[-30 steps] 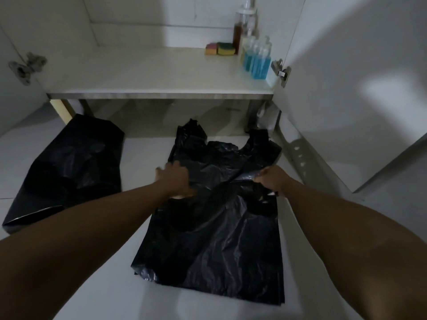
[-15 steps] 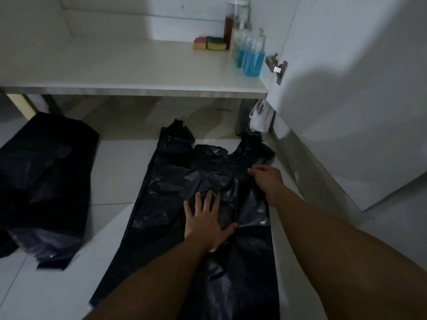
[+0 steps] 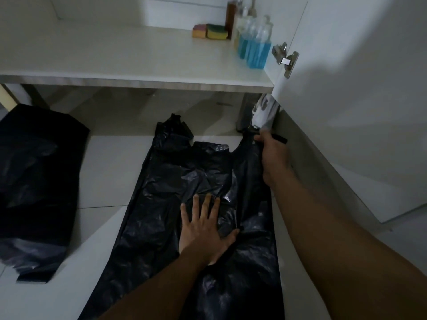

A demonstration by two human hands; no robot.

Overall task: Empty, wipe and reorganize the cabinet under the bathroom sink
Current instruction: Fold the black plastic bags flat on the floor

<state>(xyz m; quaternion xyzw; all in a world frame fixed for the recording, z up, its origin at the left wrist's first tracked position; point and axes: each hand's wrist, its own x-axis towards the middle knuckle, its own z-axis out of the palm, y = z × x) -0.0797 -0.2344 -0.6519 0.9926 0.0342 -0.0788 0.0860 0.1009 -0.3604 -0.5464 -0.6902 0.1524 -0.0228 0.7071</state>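
1. The left hand lies flat with fingers spread, pinning the black bag to the floor in front of the cabinet shelf.
2. The right hand is curled round the bag's right handle, just below the open door.
3. Risk: tugging against that pinned middle could stretch or tear the thin plastic.
4. Risk: lifting the handle could knock knuckles on the door's corner or the hinge.

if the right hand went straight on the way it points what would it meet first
Probably the crumpled grey-white cloth at the white cabinet door's corner, beyond the right hand gripping the black plastic bag; depth unclear.
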